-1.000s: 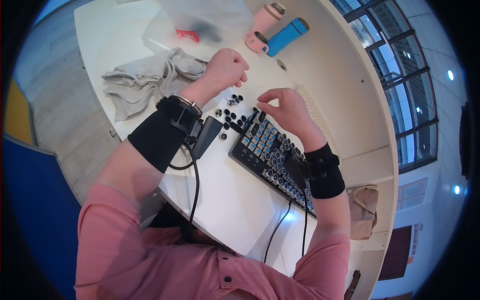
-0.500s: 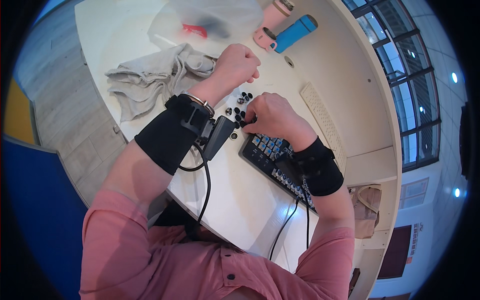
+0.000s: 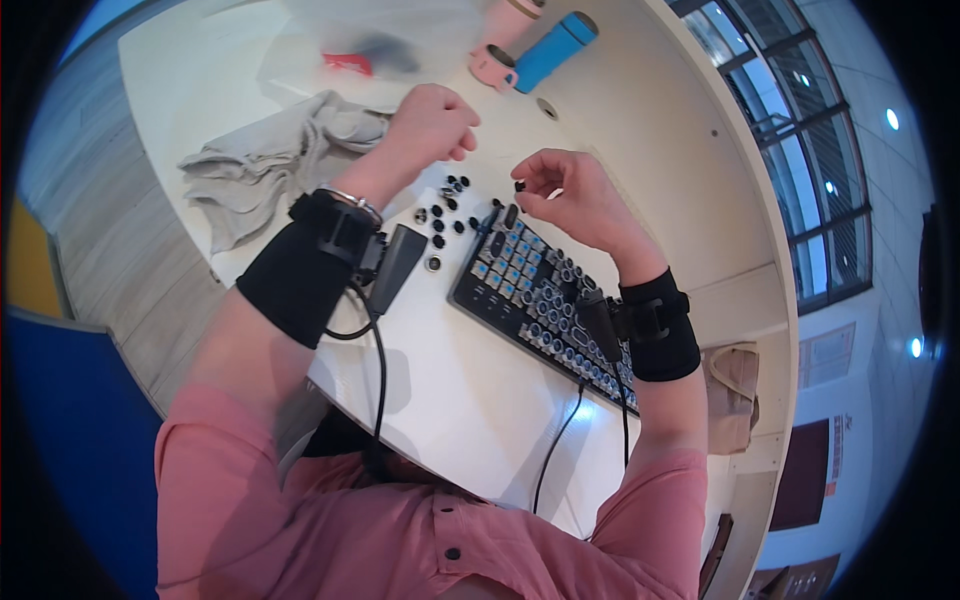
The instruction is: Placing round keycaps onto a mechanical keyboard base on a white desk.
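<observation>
My right hand (image 3: 580, 200) is raised over the far end of a black mechanical keyboard (image 3: 468, 292), its thumb and fingers pinching a small black keycap (image 3: 520, 187). At that end of the keyboard, several switches (image 3: 515, 258) with blue stems are bare; round keycaps (image 3: 548, 337) cover much of the rest. Loose round black keycaps (image 3: 438, 226) lie scattered on the white table to the keyboard's left. My left hand (image 3: 430, 125) hovers beyond them, beside a grey cloth, with its fingers curled in. Whatever may be inside those fingers is hidden.
The crumpled grey cloth (image 3: 250, 170) lies left of my left forearm. Farther back are a clear plastic bag (image 3: 290, 60), a pink cup (image 3: 492, 68), a blue bottle (image 3: 556, 52) and a pink bottle (image 3: 508, 22). A black cable (image 3: 556, 440) runs from the keyboard toward me.
My right hand has lifted from the loose keycaps and moved right, with one keycap now in its fingers. My left hand stays curled. The whole view has shifted slightly.
</observation>
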A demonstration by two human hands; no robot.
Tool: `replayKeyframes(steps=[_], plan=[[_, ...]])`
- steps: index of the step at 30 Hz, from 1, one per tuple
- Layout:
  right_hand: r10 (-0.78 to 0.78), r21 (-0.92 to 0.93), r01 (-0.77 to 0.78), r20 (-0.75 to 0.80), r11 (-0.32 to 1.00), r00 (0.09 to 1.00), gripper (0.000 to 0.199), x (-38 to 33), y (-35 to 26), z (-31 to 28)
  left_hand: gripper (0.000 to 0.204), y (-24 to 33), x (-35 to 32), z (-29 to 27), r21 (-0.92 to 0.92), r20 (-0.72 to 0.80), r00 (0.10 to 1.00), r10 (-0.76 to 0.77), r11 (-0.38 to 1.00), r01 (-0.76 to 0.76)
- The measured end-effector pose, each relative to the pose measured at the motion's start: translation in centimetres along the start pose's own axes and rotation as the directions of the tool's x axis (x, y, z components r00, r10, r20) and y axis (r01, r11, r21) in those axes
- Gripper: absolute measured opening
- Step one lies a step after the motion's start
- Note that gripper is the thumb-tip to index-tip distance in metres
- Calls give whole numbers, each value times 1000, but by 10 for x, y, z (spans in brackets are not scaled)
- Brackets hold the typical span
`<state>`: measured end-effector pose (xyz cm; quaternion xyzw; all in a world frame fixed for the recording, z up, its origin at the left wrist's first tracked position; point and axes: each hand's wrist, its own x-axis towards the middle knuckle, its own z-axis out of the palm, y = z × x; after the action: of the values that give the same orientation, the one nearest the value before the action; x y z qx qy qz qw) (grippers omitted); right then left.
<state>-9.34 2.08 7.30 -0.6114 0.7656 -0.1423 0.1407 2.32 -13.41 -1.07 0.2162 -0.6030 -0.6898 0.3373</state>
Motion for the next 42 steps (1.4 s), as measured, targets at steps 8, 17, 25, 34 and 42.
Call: replayKeyframes(steps=[8,17,25,34,42], plan=[[188,189,-170,-80,967,979,18,-40,45,-1,17,0,0,2,74,83,996,-35,997,29],[154,42,-149,-181,988,971,16,-55,65,17,17,-3,1,2,129,116,991,-61,991,46],[77,-61,-88,-159,994,984,19,-54,56,16,18,-2,-1,2,126,124,991,-49,991,33],[110,-36,-117,-154,992,982,19,-52,56,19,18,0,-2,1,116,133,990,-41,993,25],[207,-13,-210,-113,978,972,20,-50,49,20,19,1,-3,4,129,140,989,-45,991,27]])
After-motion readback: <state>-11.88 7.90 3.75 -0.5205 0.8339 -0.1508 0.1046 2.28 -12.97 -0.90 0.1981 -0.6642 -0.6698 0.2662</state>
